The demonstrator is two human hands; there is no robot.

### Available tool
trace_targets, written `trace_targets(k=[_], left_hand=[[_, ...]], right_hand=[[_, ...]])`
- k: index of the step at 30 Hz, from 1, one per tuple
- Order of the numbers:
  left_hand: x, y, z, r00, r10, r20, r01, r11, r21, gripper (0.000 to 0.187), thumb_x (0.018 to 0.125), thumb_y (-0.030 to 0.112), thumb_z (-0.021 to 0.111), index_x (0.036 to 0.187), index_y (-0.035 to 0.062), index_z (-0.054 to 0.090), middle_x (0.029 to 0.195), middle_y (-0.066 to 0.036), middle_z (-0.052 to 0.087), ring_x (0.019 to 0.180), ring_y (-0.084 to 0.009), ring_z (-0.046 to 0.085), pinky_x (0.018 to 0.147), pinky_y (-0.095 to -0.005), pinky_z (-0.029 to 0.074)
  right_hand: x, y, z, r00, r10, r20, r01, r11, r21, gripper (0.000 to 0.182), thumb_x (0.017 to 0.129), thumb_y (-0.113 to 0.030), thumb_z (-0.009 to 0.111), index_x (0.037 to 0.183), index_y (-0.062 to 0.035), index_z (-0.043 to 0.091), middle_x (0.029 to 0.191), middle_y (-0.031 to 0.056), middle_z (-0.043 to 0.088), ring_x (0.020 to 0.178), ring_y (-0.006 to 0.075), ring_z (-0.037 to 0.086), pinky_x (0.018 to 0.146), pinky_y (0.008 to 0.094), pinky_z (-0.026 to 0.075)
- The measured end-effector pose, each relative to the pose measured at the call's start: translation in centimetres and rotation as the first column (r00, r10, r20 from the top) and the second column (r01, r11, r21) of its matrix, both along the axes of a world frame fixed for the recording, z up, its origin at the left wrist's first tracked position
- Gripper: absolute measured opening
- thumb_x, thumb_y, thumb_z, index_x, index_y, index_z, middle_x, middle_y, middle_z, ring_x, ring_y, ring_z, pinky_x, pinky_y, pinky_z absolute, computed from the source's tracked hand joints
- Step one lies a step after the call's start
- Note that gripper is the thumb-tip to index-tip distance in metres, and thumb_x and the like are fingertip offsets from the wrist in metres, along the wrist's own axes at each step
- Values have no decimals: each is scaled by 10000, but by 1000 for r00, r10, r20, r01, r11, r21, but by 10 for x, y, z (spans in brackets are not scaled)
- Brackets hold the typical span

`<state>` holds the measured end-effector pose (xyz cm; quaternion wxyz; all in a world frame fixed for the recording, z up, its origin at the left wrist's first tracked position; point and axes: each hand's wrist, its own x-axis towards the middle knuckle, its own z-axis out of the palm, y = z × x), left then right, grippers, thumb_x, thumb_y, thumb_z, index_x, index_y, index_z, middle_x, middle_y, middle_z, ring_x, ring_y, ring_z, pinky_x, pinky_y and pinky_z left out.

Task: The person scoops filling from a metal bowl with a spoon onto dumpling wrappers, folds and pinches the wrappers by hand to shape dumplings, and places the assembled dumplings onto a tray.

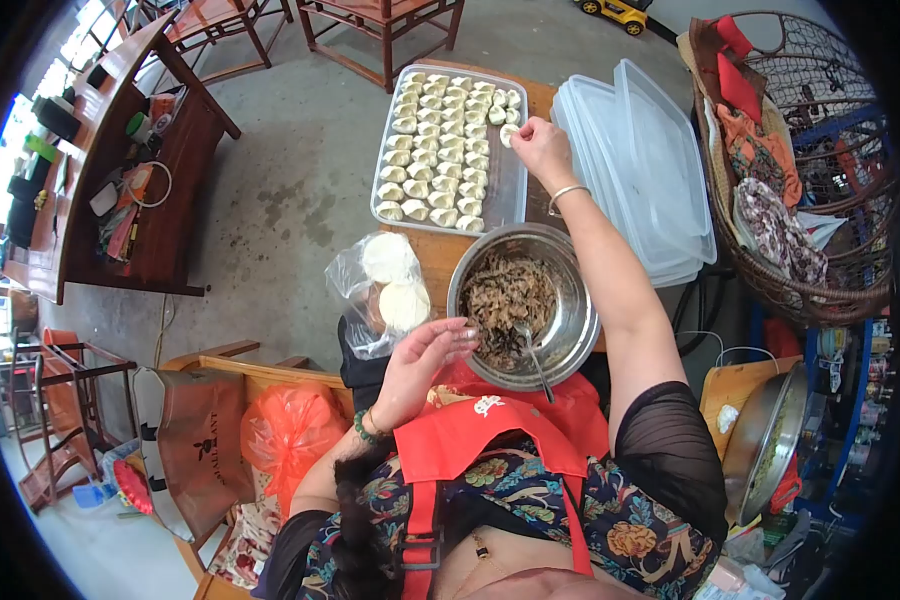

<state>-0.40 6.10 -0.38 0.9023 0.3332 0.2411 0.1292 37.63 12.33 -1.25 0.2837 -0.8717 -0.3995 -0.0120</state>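
My right hand (pixel 543 152) reaches over the right edge of a clear plastic tray (pixel 510 200), pinching a dumpling (pixel 510 135) at the fingertips. Rows of folded dumplings (pixel 425 143) fill the left and middle of that tray. Nearer to me stands a metal bowl (pixel 575 335) of minced filling (pixel 510 295), with a spoon (pixel 536 362) leaning in it. My left hand (pixel 428 362) is beside the bowl's left rim, fingers stretched out and holding nothing. Just beyond it, round dough wrappers (pixel 404 305) lie in and on a clear plastic bag (pixel 347 285).
Stacked translucent plastic lids or trays (pixel 640 170) stand right of the dumplings. A wicker chair (pixel 810 270) with cloths is farther right. A metal pan (pixel 770 450) sits at lower right. At left are a wooden cabinet (pixel 150 200), a paper bag (pixel 205 440) and a red plastic bag (pixel 295 430).
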Motion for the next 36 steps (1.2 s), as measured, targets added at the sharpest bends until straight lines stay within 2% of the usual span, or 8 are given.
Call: trace_targets(k=[1,10,19,23,26,31,35,36], left_hand=[[0,1,-2,1000,-3,-9,3,1000,-6,313,1030,110,468,1298,-45,511,1215,-148,627,1126,-222,618,978,-328,499],[2,17,-10,1000,20,-19,-21,998,-62,290,1026,86,464,1277,-44,530,1180,-144,640,1104,-221,626,953,-336,506],[5,18,-14,999,14,-34,-15,999,-28,290,1030,81,445,1266,-67,526,1173,-178,633,1106,-251,624,969,-363,513],[4,17,-16,999,21,-42,-23,999,-34,288,1030,83,446,1262,-67,527,1173,-181,633,1099,-253,627,968,-364,514],[5,16,-16,999,23,-37,-24,999,-33,287,1030,86,446,1259,-68,528,1173,-182,632,1098,-253,628,969,-364,513],[5,16,-14,999,12,-41,-13,999,-32,284,1030,88,449,1254,-68,528,1174,-183,631,1096,-250,628,970,-360,513],[3,15,-16,999,22,-34,-24,998,-59,282,1020,91,483,1257,-49,542,1162,-142,649,1080,-211,636,943,-325,510],[3,14,-16,999,23,-42,-25,998,-57,282,1020,92,483,1257,-49,543,1160,-141,650,1079,-212,637,943,-327,510]], right_hand=[[6,8,-7,999,-55,1,55,998,-29,216,755,-299,687,749,-84,691,776,162,702,758,337,686,723,439,543],[17,39,-41,985,-137,104,152,977,-149,210,765,-293,666,760,-84,688,773,177,695,778,359,684,717,463,539],[18,44,-53,988,-125,93,130,990,-47,199,781,-297,666,745,-105,706,774,155,702,765,351,686,703,456,544],[23,46,-56,989,-104,108,114,989,-92,211,790,-305,665,771,-106,732,790,160,705,776,349,687,717,450,548],[33,48,-54,993,-66,99,82,983,-167,233,792,-319,668,799,-103,753,816,168,710,792,348,690,734,445,551],[52,51,-28,993,-42,-114,-1,937,-348,247,775,-319,682,816,-88,759,856,187,712,829,348,693,747,426,554],[59,45,-6,999,-41,27,47,956,-290,244,765,-310,689,829,-86,760,870,190,713,848,343,695,762,423,558],[60,45,-3,999,-22,49,39,927,-374,249,765,-301,688,850,-77,757,893,191,714,866,343,695,772,426,560]])
